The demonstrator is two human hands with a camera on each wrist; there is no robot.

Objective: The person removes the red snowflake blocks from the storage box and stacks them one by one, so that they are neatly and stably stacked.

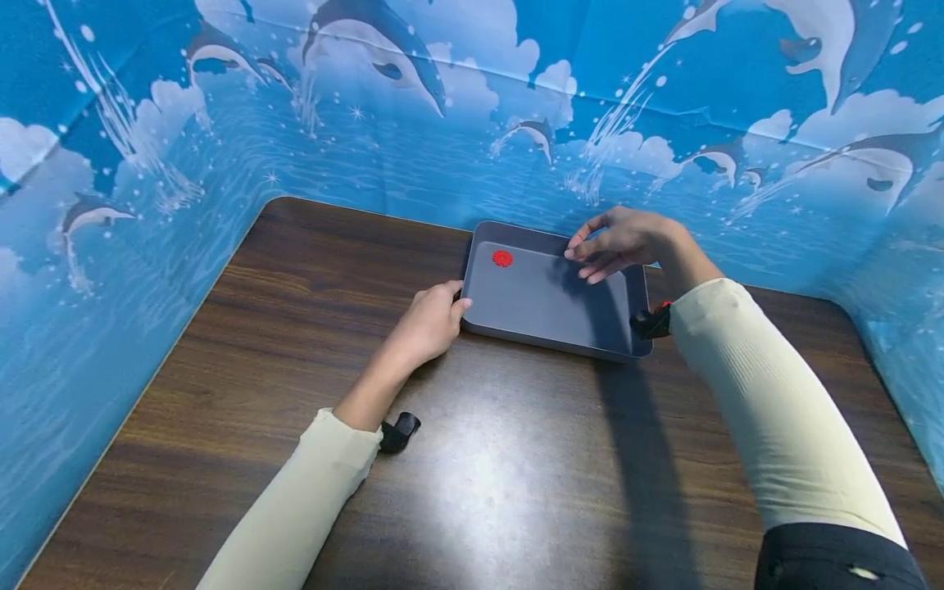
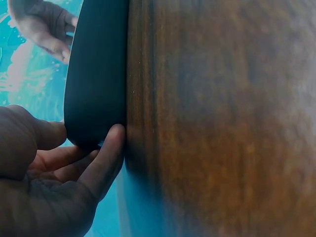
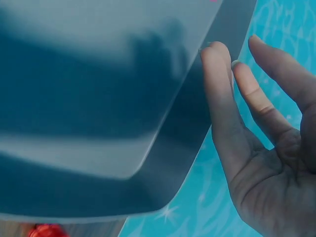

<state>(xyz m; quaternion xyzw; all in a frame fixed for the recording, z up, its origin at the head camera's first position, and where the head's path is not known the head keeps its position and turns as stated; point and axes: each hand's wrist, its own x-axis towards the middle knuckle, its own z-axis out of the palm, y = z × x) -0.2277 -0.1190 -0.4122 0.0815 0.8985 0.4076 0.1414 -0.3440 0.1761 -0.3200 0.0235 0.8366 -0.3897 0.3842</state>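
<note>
A grey rectangular baking pan [image 1: 549, 299] lies near the table's far edge. A small red round piece with a notched edge [image 1: 502, 259] rests on its floor, toward the far left corner. My left hand [image 1: 433, 318] grips the pan's near left corner, and in the left wrist view its thumb is at the rim and its fingers [image 2: 106, 160] at the outer wall. Over the right part of the pan hovers my right hand [image 1: 618, 243], fingers loosely bent and holding nothing. In the right wrist view the right fingers [image 3: 217, 81] overlap the pan's side wall.
The brown wood-grain table [image 1: 310, 328] bears the pan. Behind it hangs a blue cloth [image 1: 442, 164] printed with dolphins. A shiny red thing [image 3: 47, 230] shows just beyond the pan's rim in the right wrist view, mostly cut off by the frame.
</note>
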